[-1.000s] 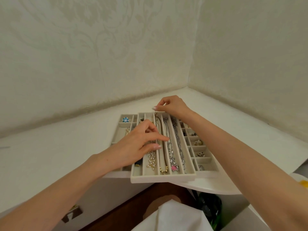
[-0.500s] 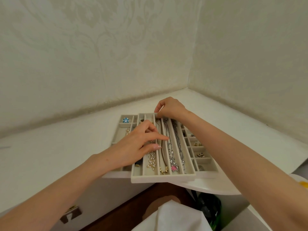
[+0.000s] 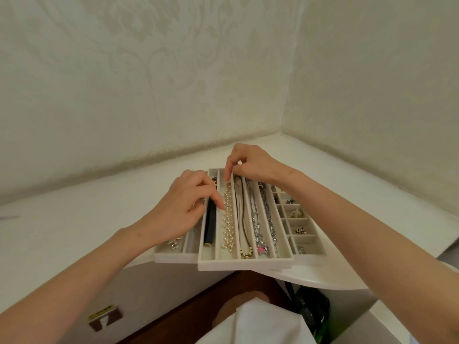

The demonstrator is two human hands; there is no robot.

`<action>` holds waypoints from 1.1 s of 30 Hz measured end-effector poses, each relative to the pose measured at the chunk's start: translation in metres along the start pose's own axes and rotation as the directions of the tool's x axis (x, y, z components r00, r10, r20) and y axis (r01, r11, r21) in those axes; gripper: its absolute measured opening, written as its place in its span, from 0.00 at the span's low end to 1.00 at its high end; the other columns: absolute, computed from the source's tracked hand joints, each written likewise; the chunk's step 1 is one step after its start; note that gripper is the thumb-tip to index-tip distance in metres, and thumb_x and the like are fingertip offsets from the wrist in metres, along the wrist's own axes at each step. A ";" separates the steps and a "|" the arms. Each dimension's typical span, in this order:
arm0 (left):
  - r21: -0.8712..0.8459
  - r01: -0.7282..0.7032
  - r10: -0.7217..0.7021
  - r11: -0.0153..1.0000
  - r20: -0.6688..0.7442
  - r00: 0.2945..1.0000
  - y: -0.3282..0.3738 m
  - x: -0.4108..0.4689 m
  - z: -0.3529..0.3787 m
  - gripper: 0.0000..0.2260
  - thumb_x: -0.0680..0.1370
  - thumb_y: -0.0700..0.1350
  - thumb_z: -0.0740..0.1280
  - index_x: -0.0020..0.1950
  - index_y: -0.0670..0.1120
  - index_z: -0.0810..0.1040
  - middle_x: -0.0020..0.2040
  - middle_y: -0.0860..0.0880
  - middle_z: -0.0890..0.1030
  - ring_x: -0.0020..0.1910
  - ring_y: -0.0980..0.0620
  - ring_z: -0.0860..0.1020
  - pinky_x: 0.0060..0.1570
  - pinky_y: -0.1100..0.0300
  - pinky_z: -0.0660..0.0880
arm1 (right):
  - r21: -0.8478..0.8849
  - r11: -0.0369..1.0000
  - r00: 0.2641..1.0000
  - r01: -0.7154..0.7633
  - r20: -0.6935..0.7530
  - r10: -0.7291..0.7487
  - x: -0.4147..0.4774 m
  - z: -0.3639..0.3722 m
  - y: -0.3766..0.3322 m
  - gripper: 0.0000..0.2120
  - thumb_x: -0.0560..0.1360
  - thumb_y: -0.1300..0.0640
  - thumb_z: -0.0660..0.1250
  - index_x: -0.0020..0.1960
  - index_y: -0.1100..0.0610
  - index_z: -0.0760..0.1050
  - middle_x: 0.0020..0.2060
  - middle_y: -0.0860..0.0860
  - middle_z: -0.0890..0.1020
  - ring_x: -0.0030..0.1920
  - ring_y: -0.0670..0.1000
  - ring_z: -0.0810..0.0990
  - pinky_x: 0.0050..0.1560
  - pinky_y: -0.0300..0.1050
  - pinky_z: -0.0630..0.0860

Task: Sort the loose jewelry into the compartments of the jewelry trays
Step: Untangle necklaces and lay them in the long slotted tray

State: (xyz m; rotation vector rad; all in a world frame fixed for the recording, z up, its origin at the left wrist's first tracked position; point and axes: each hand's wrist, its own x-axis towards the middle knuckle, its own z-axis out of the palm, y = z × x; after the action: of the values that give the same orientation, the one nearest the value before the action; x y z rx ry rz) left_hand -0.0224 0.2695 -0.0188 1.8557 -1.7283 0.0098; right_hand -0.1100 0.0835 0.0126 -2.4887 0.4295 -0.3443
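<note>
Right hand (image 3: 250, 162) pinches top end of cream pearl bead necklace (image 3: 228, 219) lying in second long slot of beige velvet slotted tray (image 3: 244, 263); left hand (image 3: 182, 207) loosely curled, forefinger tip touching pearls, gripping nothing. No readable writing anywhere.

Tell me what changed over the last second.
The left hand slid left and back off the long slots, uncovering the pearl necklace and the dark band; its fingertip now touches the pearls. The right hand came slightly nearer and now pinches the necklace's far end. The trays and the other chains did not move.
</note>
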 end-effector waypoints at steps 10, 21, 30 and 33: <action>0.033 -0.111 0.105 0.993 0.146 0.984 0.004 -0.001 0.003 0.22 0.69 0.34 0.56 0.43 0.60 0.80 0.48 0.57 0.70 0.50 0.58 0.65 0.56 0.73 0.53 | -0.331 0.942 0.999 0.051 0.015 -0.049 0.002 0.004 -0.001 0.11 0.72 0.58 0.64 0.42 0.49 0.84 0.45 0.51 0.76 0.48 0.51 0.73 0.52 0.46 0.70; 0.028 -0.083 0.078 0.996 0.152 0.985 0.008 -0.001 0.004 0.19 0.70 0.44 0.51 0.41 0.60 0.79 0.47 0.59 0.69 0.50 0.59 0.65 0.57 0.72 0.53 | -0.627 0.776 0.998 0.062 0.031 -0.055 0.015 0.013 -0.016 0.09 0.68 0.54 0.65 0.46 0.52 0.81 0.46 0.52 0.79 0.52 0.56 0.75 0.49 0.46 0.64; 0.183 -0.077 0.062 0.980 0.088 0.994 0.007 0.003 0.004 0.22 0.73 0.50 0.46 0.45 0.58 0.81 0.47 0.57 0.68 0.51 0.59 0.62 0.56 0.71 0.52 | -0.649 0.760 0.997 0.027 0.076 0.030 0.021 0.015 -0.023 0.11 0.68 0.58 0.64 0.48 0.57 0.80 0.41 0.53 0.79 0.46 0.55 0.76 0.45 0.44 0.64; 0.222 -0.021 0.006 0.975 0.070 0.998 0.011 0.012 0.006 0.17 0.77 0.41 0.54 0.47 0.55 0.81 0.47 0.56 0.67 0.49 0.58 0.61 0.51 0.67 0.53 | -0.602 0.798 0.997 -0.001 0.062 0.048 0.022 0.015 -0.020 0.10 0.69 0.57 0.65 0.47 0.58 0.81 0.39 0.53 0.81 0.39 0.54 0.76 0.40 0.43 0.66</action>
State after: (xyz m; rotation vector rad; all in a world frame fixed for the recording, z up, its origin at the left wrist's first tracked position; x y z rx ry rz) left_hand -0.0330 0.2562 -0.0140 2.0249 -1.8512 0.1529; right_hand -0.0805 0.0982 0.0157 -3.1033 0.6170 -0.1046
